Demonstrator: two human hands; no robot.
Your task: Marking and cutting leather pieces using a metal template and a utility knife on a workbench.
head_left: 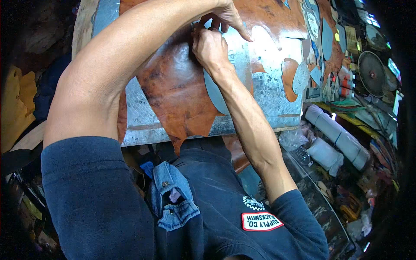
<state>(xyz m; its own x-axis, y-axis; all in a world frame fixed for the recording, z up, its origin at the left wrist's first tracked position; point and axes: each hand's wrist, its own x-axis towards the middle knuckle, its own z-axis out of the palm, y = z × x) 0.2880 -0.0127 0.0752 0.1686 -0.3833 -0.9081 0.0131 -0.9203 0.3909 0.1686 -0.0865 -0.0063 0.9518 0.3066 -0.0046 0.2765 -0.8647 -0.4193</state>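
A large brown leather hide (pixel 177 82) lies on the metal-topped table (pixel 143 106) in front of me. Resting on it is a grey flat sheet with a rounded edge (pixel 213 93), partly covered by my right forearm. My right hand (pixel 211 48) is closed like a fist at the sheet's upper left edge; whatever its fingers hold is hidden. Just beyond it, my left hand (pixel 227 17) reaches across from the left. Its thumb and fingers are apart, pointing down toward the sheet, with some fingertips behind the right hand.
Right of my hands, a curved brown leather offcut (pixel 289 81) lies beside a grey rounded piece (pixel 300 78). Farther right stand a round fan (pixel 371 73) and a wrapped white roll (pixel 336 134). Yellowish leather (pixel 19 108) hangs at far left.
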